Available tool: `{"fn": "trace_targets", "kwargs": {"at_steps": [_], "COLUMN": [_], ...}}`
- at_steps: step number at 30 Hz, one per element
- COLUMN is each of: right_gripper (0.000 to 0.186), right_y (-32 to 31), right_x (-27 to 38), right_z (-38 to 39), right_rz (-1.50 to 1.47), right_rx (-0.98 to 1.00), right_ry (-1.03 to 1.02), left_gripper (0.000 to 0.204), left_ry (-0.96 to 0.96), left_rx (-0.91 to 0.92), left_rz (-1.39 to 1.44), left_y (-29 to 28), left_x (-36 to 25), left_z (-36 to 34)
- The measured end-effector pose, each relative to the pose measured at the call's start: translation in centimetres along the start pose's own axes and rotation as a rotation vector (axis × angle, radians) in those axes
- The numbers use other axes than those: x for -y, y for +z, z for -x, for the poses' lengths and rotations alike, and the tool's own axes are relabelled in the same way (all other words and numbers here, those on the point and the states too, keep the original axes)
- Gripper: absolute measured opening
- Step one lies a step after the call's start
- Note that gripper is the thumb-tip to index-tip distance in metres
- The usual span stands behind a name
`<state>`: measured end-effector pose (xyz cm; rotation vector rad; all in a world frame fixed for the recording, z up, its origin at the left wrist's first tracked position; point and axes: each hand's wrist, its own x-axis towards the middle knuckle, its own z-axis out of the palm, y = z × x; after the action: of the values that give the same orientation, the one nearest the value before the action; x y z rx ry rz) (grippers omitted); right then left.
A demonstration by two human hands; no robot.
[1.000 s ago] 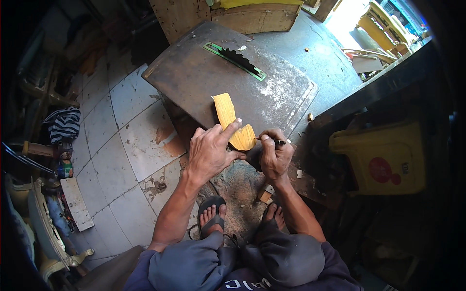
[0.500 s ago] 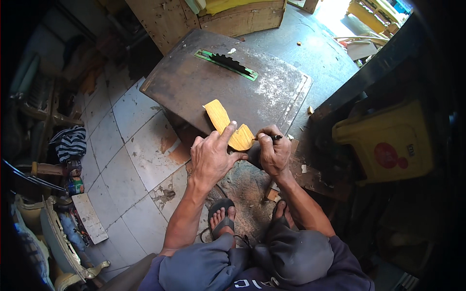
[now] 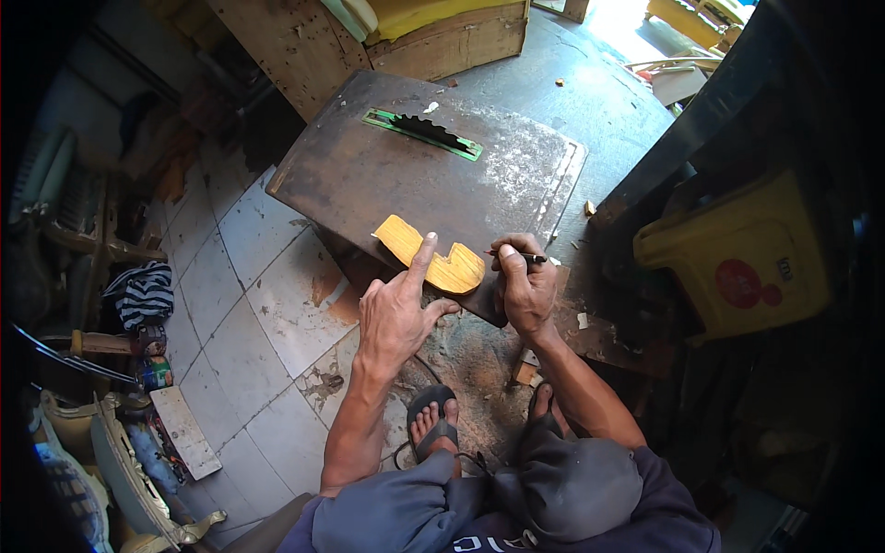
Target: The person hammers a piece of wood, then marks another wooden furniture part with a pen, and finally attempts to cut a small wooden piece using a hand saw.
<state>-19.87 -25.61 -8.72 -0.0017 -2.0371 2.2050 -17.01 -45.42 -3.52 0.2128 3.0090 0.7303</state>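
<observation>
1. The person is sitting low in front of a dark metal saw table [image 3: 369,184], both forearms reaching up from the lower edge toward its near corner.
2. The left hand [image 3: 398,313] is stretching forward with the wrist straight; its index finger is extended and pressing down on a yellow wooden piece [image 3: 433,258], while the thumb is spreading out to the side under the table's near edge. The hand is open and flat, pinning the piece rather than clasping it.
3. The yellow wooden piece is lying flat on the table's near corner, a curved shape with a notch cut into its near edge.
4. The right hand [image 3: 524,290] is curling closed around a thin pencil-like tool [image 3: 516,256], its knuckles facing up and the wrist bending slightly inward. The tool's tip is pointing toward the right end of the wooden piece, just beside it; whether it is touching cannot be told.
5. A toothed saw blade [image 3: 426,132] is standing up through a green-edged slot toward the far side of the table, well apart from both hands.
6. A yellow plastic container [image 3: 737,249] is sitting to the right of the table.
</observation>
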Motion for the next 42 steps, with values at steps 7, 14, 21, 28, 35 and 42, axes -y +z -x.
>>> {"fn": "trace_targets", "kwargs": {"at_steps": [7, 14, 21, 28, 35, 42], "right_gripper": [0.019, 0.02, 0.022, 0.02, 0.018, 0.017], "right_y": [0.1, 0.2, 0.0, 0.0, -0.1, 0.1], "right_x": [1.0, 0.4, 0.2, 0.9, 0.2, 0.2], "right_z": [-0.1, -0.5, -0.5, -0.1, -0.2, -0.4], "right_rz": [-0.104, 0.042, 0.171, -0.122, -0.001, 0.089], "right_rx": [-0.007, 0.02, 0.014, 0.013, 0.039, 0.045], "right_ry": [0.157, 0.094, 0.02, 0.113, 0.064, 0.042], "left_gripper": [0.077, 0.072, 0.071, 0.07, 0.073, 0.074], "left_ry": [-0.012, -0.04, -0.045, -0.101, -0.153, -0.113], "left_rx": [-0.015, -0.071, -0.075, -0.087, -0.099, -0.112], "left_rz": [-0.028, -0.016, -0.004, -0.074, -0.076, -0.07], "left_y": [-0.6, -0.2, -0.3, 0.2, 1.2, 1.2], "left_x": [0.5, -0.3, -0.4, -0.7, -0.5, -0.3], "left_z": [-0.3, 0.0, 0.0, 0.5, 1.4, 1.3]}}
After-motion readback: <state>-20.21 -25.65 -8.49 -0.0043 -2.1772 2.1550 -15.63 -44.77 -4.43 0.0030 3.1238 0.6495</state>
